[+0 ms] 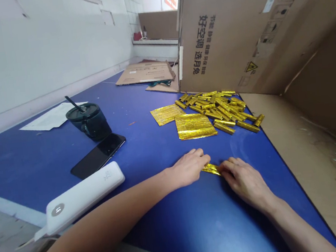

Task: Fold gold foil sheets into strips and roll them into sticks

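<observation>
Blue table (147, 153) bears cup (95, 125), phone (99, 155); carton (230, 31) behind gold rolls (223, 113).

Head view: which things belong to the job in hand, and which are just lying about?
Seemingly in the job:
gold strip, at the fingers of the left hand and right hand
two flat gold sheets
gold tubes

Just lying about, it seems:
lidded cup
phone
white device
paper

Phone (99, 155) and gold sheets (195, 125) bound a free lane.

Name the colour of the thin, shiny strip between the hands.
The thin, shiny strip is gold; see the head view.
</observation>
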### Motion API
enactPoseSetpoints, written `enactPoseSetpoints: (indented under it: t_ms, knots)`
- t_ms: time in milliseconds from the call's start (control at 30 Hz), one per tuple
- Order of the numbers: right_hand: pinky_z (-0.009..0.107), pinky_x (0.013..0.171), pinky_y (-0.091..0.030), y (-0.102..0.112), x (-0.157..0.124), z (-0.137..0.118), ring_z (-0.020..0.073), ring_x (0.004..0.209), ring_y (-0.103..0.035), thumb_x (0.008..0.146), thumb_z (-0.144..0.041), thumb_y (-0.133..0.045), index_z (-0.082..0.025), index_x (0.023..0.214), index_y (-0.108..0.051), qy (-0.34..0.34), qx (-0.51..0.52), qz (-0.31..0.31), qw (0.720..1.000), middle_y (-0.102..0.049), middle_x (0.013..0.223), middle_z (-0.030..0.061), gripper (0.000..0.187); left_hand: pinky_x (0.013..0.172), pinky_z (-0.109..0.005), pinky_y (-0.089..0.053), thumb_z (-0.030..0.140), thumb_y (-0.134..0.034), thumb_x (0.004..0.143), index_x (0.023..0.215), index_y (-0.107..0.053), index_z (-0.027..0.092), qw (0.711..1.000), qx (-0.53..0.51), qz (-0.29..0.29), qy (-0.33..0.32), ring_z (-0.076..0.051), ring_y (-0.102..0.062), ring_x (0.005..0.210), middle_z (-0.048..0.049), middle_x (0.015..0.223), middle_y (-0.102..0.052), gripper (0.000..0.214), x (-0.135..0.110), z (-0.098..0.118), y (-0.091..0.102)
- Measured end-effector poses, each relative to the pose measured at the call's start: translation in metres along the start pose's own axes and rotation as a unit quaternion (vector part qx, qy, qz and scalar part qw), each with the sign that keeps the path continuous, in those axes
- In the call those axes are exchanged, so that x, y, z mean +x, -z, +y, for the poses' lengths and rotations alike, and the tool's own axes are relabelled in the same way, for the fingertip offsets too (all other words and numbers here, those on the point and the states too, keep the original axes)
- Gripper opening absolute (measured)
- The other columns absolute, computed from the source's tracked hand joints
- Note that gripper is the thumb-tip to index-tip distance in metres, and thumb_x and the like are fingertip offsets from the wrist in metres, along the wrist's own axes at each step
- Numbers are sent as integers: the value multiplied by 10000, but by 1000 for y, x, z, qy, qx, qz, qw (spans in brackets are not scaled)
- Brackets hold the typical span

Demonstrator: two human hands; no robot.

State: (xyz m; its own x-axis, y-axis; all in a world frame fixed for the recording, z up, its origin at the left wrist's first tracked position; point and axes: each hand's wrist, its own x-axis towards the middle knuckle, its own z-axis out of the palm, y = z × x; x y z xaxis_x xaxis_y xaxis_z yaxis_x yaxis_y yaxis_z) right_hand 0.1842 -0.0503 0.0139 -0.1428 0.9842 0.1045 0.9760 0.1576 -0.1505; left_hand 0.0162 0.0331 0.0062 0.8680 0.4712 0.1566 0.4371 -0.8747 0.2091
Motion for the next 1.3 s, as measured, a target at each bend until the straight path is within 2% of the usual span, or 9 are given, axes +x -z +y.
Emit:
enactPoseSetpoints:
  t_ms: [133,467,600,700,933,1000,1100,1200,1300]
  knots:
    - [269,634,-386,0,-1,0,174,734,-517,799,-285,-454,-227,784,-557,14,-3,6,1000,-559,763,26,119,676,-238,-390,126,-379,814,818,-476,186,1000,-28,-12,-2,-138,-448,758,-21,802,-442,114,2,-3,1]
    - [263,577,-343,-2,-3,-10,162,654,-497,826,-223,-399,-211,706,-573,36,-120,37,991,-545,715,40,211,670,-259,-397,164,-396,818,833,-479,178,1000,1,-9,7,-156,-449,767,-32,825,-451,85,2,0,0]
    - [266,569,-331,-2,-4,-11,166,652,-493,823,-224,-408,-211,715,-585,38,-127,37,991,-550,717,41,207,730,-273,-397,231,-431,822,941,-496,191,1000,-20,-5,1,-161,-449,817,-34,867,-460,142,0,1,2]
    - [265,579,-333,-1,-2,-8,165,665,-494,826,-223,-412,-224,741,-595,35,-124,26,991,-556,726,35,201,741,-265,-396,192,-419,820,949,-521,193,1000,-29,-5,-8,-156,-450,828,-36,877,-466,164,-1,1,2]
    - [302,691,-364,0,2,7,183,733,-507,786,-142,-438,-239,826,-629,17,-110,60,992,-593,804,37,219,684,-318,-412,163,-365,824,860,-553,147,997,52,23,50,-200,-456,820,-77,848,-487,193,-6,22,-5]
    - [322,731,-367,1,2,7,191,762,-514,768,-145,-450,-243,846,-638,22,-105,64,992,-604,833,42,227,740,-332,-407,145,-346,836,947,-529,139,997,63,41,34,-208,-447,905,-89,941,-500,215,-8,27,-7]
    - [363,788,-368,2,1,4,204,821,-532,763,-185,-450,-240,862,-646,26,-102,52,993,-615,901,54,226,868,-309,-361,124,-311,855,1111,-438,138,997,36,51,-39,-174,-401,1056,-83,1096,-496,286,-9,26,-11]
    - [444,858,-333,2,-2,4,237,967,-518,775,-219,-433,-235,917,-635,30,-106,34,993,-605,1046,58,247,947,-284,-291,120,-290,860,1181,-380,109,995,24,22,-92,-148,-366,1132,-88,1183,-476,334,-12,20,-13]
    - [531,885,-287,1,-5,6,264,1099,-446,784,-199,-410,-221,1021,-590,33,-116,4,993,-555,1158,55,298,977,-325,-243,202,-307,870,1229,-332,122,995,31,-15,-94,-175,-309,1187,-74,1271,-403,369,-18,15,-11]
